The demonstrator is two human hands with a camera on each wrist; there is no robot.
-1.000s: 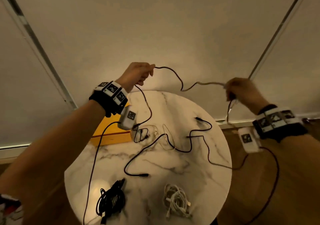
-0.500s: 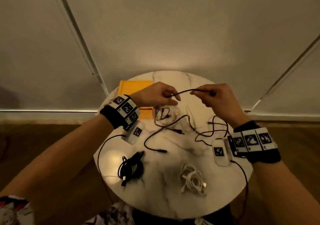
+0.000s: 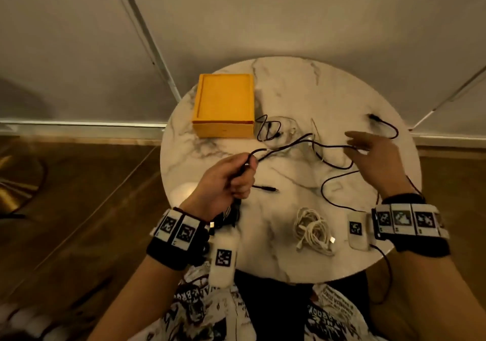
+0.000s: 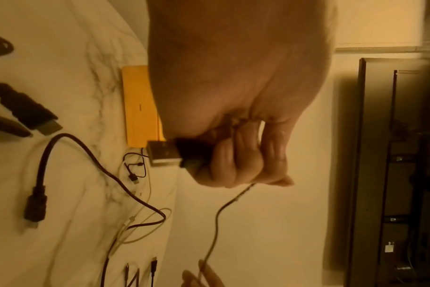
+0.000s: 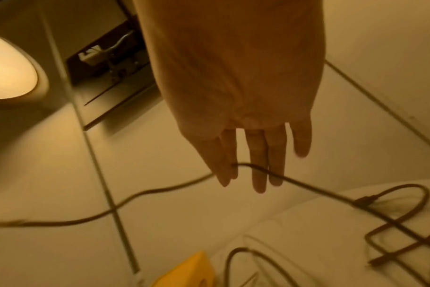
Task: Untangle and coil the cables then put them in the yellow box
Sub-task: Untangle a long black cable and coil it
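A thin black cable (image 3: 297, 140) runs between my hands above the round marble table (image 3: 315, 83). My left hand (image 3: 247, 167) grips its USB plug (image 4: 163, 153) in a curled fist. My right hand (image 3: 355, 143) is spread to the right, and the cable (image 5: 295, 181) threads between its straight fingers (image 5: 259, 170). The yellow box (image 3: 223, 104) sits open at the table's back left, with nothing visible in it. A second black cable (image 3: 326, 185) sprawls loose on the table. A coiled white cable (image 3: 313, 229) lies at the front, and a black bundle (image 3: 226, 217) is partly hidden under my left wrist.
A short black cable (image 3: 268, 130) and a pale thin cable (image 3: 292, 130) lie beside the box. A loose plug (image 3: 268, 188) lies near my left hand. The table stands against a pale wall, with wooden floor (image 3: 79, 196) to the left.
The view has tilted down onto the table. Both hands have dropped lower. My right hand has moved right, away from the left, and its pinch has loosened into straight fingers.
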